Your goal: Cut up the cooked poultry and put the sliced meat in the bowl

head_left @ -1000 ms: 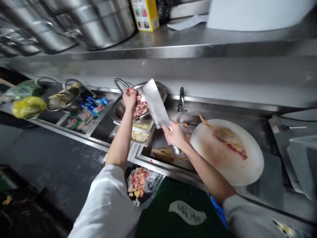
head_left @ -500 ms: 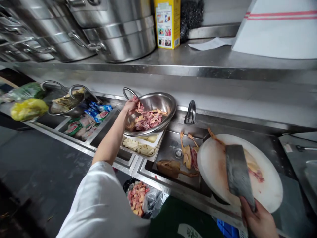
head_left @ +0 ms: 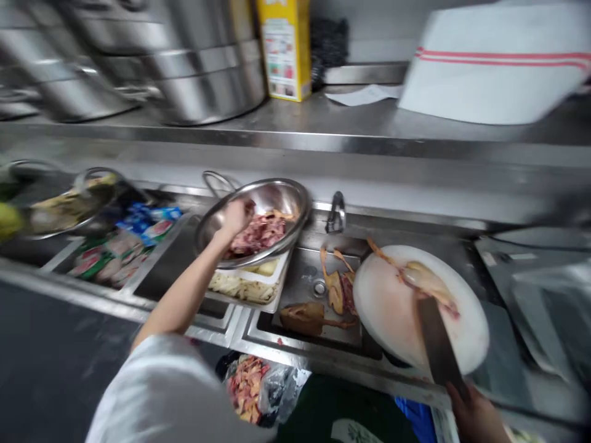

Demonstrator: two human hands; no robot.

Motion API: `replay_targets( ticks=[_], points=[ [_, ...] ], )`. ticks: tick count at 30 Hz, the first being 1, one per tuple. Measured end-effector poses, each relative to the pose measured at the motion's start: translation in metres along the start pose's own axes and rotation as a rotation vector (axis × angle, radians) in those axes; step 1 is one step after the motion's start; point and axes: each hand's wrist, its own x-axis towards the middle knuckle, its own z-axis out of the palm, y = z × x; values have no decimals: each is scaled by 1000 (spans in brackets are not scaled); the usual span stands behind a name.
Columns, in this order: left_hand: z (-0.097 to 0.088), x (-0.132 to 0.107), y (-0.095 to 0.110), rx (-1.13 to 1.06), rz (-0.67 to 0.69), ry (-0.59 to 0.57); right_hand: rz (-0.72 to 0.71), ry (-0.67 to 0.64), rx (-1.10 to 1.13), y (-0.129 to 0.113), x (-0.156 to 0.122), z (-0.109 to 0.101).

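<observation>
Over the left part of the bowl (head_left: 284, 197), the left hand (head_left: 236, 216) hangs beside the cut meat (head_left: 265, 232); blur leaves me unable to tell whether its grip has a piece. Low on the right, the right hand (head_left: 479, 415) has its grip wrapped round a cleaver (head_left: 438, 341), which extends over the round board (head_left: 388, 298). Near its tip, a poultry piece (head_left: 425, 278) lies on that board. Between bowl and board, more poultry (head_left: 302, 318) lies in the sink (head_left: 300, 266); a tray (head_left: 280, 292) of pale strips (head_left: 242, 287) shows beneath the bowl.
</observation>
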Motion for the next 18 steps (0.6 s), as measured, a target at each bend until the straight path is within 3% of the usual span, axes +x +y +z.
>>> replay_targets(
  ticks=[3,5,7,10,13,15,18],
  points=[
    [1,-39,74,-209,351,223,-45,-36,-78,-8,-12,1],
    [26,-62,116,-305,554,200,-4,-8,-163,-6,-13,1],
    [79,-83,155,-386,710,-21,24,9,-204,1,-15,0],
    [199,-102,205,-342,788,-430,52,48,-204,17,-27,0],
    [313,-105,244,-172,811,-675,89,111,-175,38,-46,0],
    [365,-103,264,-9,821,-774,115,144,-146,54,-57,-1],
    [406,-104,286,216,796,-824,145,172,-70,79,-69,-4]
  ],
)
